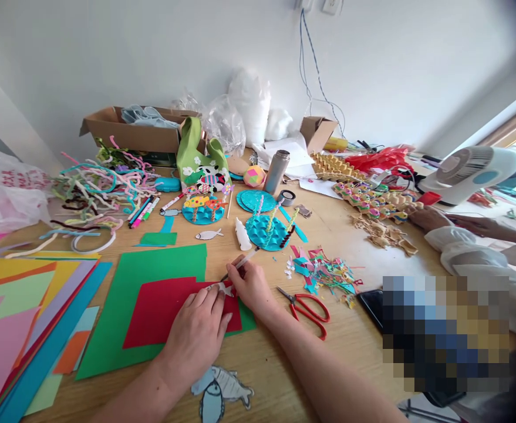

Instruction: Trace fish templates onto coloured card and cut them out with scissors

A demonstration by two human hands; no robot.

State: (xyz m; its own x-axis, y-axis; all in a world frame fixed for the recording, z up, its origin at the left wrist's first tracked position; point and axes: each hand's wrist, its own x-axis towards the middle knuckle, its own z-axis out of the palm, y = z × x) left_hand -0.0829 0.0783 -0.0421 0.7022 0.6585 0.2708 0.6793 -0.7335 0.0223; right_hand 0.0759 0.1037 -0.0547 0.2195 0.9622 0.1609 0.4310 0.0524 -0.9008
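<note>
My left hand (pixel 198 323) lies with its fingers flat on a sheet of red paper (pixel 156 314), pressing a small pale fish cutout (pixel 227 289) against it. Closed around a slim pen (pixel 245 259), my right hand (pixel 254 288) rests just beside the cutout, with the pen's dark lower end close to its edge. Under the red sheet is a larger green sheet (pixel 121 305). Orange-handled scissors (pixel 310 311) lie partly open to the right of my right forearm. Grey fish cutouts (pixel 231 385) lie on the table between my forearms.
Coloured paper sheets (pixel 2 335) fan out at the left. Beyond my hands are a white bottle (pixel 242 234), blue egg-tray discs (pixel 262 232) and a metal flask (pixel 277 171). Paper scraps (pixel 328 270) and a phone (pixel 372 308) lie rightward. Another person's hands (pixel 429 218) are at far right.
</note>
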